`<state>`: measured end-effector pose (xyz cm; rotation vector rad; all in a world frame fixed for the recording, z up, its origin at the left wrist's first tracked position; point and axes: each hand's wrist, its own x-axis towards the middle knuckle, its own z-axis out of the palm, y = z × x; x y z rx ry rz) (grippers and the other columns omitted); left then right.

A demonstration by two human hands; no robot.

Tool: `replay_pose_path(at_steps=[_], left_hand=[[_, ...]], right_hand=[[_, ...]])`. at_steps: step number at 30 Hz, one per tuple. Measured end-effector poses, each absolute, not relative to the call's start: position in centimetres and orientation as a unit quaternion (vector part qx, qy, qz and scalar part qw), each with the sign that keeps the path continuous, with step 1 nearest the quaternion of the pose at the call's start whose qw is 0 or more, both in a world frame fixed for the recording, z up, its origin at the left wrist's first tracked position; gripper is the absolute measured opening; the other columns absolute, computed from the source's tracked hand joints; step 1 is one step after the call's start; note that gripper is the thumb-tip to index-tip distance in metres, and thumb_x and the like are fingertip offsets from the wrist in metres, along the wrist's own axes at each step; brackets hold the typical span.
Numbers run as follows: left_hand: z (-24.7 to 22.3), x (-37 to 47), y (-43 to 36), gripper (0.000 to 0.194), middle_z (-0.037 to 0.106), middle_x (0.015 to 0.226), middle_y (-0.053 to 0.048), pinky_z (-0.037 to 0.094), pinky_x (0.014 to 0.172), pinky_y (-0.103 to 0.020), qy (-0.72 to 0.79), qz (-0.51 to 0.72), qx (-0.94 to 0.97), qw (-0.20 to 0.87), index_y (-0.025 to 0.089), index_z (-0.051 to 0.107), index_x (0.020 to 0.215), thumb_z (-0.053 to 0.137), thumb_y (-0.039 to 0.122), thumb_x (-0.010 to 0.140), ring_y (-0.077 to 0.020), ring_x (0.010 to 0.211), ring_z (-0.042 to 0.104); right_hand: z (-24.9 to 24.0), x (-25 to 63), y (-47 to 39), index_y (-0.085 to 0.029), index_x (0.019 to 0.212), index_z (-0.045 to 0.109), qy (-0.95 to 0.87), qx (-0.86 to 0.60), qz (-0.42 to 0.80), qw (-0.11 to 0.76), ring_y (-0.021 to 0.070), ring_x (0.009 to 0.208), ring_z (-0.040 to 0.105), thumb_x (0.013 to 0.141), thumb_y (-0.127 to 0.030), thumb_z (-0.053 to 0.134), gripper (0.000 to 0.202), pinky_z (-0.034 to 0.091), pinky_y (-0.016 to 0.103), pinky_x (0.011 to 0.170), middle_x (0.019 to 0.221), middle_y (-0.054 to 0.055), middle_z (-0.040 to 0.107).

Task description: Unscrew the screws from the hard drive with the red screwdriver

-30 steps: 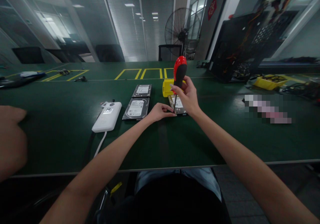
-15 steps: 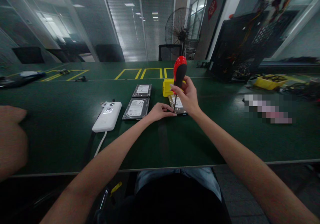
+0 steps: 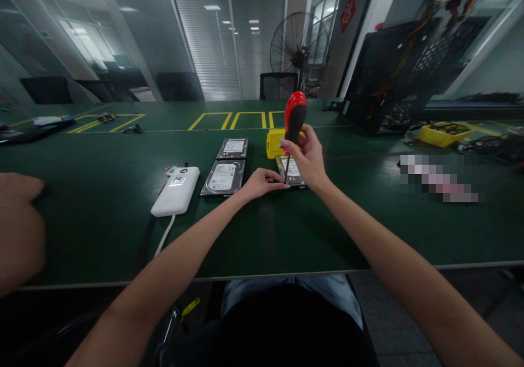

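A screwdriver (image 3: 295,116) with a red and black handle stands nearly upright in my right hand (image 3: 310,160), whose fingers wrap the lower handle. Its thin shaft reaches down to the near left corner of a hard drive (image 3: 293,170) lying on the table. At that same corner, the thumb and fingertips of my left hand (image 3: 262,183) close on the drive's edge, close beside the screwdriver tip. My right hand covers part of the drive. Directly behind it sits a yellow box-like object (image 3: 275,144), also partly covered.
Two more hard drives (image 3: 224,177) (image 3: 233,148) lie left of my hands. A white power bank (image 3: 176,191) with a cable rests further left. Another person's arm (image 3: 20,225) enters at the left edge. An open black computer case (image 3: 385,83) and a yellow tray (image 3: 444,133) stand back right.
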<state>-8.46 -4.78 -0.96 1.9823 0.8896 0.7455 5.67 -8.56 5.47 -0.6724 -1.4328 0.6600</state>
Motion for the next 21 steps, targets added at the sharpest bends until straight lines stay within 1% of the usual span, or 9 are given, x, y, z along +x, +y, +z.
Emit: replay_pose_path(at_steps=[2, 4, 14, 21], left_hand=[[-0.95, -8.42, -4.78, 0.034, 0.070, 0.090, -0.008, 0.044, 0.077, -0.031, 0.350, 0.301, 0.787, 0.410, 0.014, 0.072, 0.083, 0.071, 0.043, 0.066, -0.0170, 0.080, 0.061], [-0.99, -8.38, -4.75, 0.033, 0.070, 0.091, -0.008, 0.045, 0.079, -0.032, 0.347, 0.303, 0.786, 0.412, 0.014, 0.072, 0.082, 0.071, 0.043, 0.066, -0.0175, 0.082, 0.062], [-1.12, -8.40, -4.73, 0.034, 0.071, 0.087, -0.008, 0.046, 0.075, -0.031, 0.349, 0.304, 0.784, 0.413, 0.014, 0.072, 0.082, 0.072, 0.043, 0.065, -0.0171, 0.077, 0.062], [-0.97, -8.33, -4.89, 0.033, 0.071, 0.087, -0.007, 0.046, 0.071, -0.030, 0.351, 0.306, 0.789, 0.400, 0.014, 0.072, 0.081, 0.071, 0.044, 0.066, -0.0162, 0.075, 0.061]], right_hand=[[5.33, 5.72, -8.37, -0.023, 0.101, 0.045, -0.632, -0.301, 0.289, 0.653, 0.0121, 0.081, 0.059, 0.075, -0.031, 0.063, 0.032, 0.051, 0.027, 0.072, 0.089, 0.000, 0.058], [5.22, 5.77, -8.19, -0.023, 0.102, 0.045, -0.633, -0.303, 0.290, 0.651, 0.0122, 0.080, 0.059, 0.075, -0.033, 0.063, 0.033, 0.050, 0.027, 0.072, 0.088, 0.000, 0.058], [5.25, 5.68, -8.19, -0.023, 0.101, 0.044, -0.630, -0.301, 0.285, 0.657, 0.0123, 0.080, 0.059, 0.075, -0.032, 0.063, 0.034, 0.051, 0.027, 0.071, 0.087, 0.000, 0.057], [5.31, 5.67, -8.29, -0.023, 0.102, 0.044, -0.634, -0.317, 0.280, 0.647, 0.0134, 0.082, 0.059, 0.075, -0.037, 0.063, 0.036, 0.051, 0.028, 0.071, 0.089, 0.001, 0.058]])
